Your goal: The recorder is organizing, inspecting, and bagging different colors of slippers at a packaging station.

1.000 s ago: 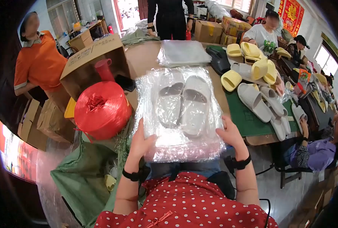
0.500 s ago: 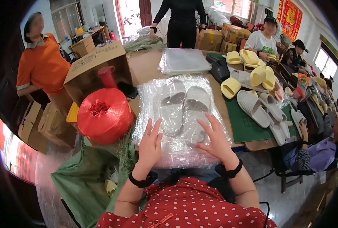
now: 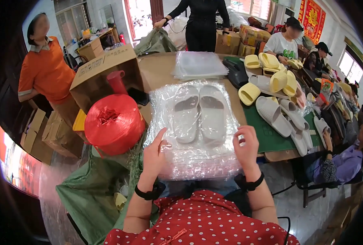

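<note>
A pair of light grey slide slippers (image 3: 212, 116) lies side by side, toes away from me, on a shiny stack of clear plastic bags (image 3: 175, 161) with pinkish near edges. Whether a bag layer covers the slippers, I cannot tell. My left hand (image 3: 153, 158) is at the stack's left edge, forefinger stretched forward and thumb apart, other fingers partly hidden. At the right edge my right hand (image 3: 247, 148) has its fingers curled, thumb and forefinger making a ring. What it pinches, if anything, cannot be made out.
To the left stand a red twine roll (image 3: 114, 128), a red cup-like object (image 3: 117, 82) and a cardboard box (image 3: 106, 73). Flat clear bags (image 3: 200, 64) lie at the far side. Yellow (image 3: 249, 94) and grey slippers (image 3: 272, 116) crowd the right. Several people are around the table.
My hands have drawn apart from above the slippers to the stack's sides, and the right fingers have curled. The person in black across the table has lifted green cloth.
</note>
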Demonstrator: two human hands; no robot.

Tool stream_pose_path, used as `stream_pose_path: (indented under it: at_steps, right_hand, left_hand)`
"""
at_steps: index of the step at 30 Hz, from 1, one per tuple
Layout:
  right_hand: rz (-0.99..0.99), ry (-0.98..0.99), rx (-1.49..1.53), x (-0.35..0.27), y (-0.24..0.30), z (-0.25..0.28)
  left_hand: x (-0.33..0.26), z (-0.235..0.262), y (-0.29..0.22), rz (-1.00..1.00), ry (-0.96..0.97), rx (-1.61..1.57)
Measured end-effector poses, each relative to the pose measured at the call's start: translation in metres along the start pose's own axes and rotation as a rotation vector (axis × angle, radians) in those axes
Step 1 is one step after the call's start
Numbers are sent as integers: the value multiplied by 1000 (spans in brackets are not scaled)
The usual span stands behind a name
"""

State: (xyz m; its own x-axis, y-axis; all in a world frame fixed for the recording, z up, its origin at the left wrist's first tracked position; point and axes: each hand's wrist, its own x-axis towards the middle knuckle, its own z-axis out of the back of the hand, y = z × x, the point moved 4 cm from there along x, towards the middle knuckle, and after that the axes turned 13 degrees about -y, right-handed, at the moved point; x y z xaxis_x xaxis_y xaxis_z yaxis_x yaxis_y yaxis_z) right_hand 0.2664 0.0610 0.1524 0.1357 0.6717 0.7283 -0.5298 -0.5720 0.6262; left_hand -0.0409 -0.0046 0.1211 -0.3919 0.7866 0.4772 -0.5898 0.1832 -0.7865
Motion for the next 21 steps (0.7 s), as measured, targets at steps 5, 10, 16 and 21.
stream_pose_path:
  at_steps: [5, 10, 16, 21]
  right_hand:
    - [-200, 169, 190, 10, -4, 27]
    - [-435, 320, 513, -3, -25, 37]
    - [174, 342, -80, -9, 45, 45]
    - [245, 289, -238, -27, 25, 36]
  left_hand:
    - [-6, 0, -14, -177, -72, 30]
    - [-17, 8, -3, 26, 166, -60]
    - [-14, 7, -13, 245, 321, -349]
    - [-16, 6, -11, 258, 305, -438]
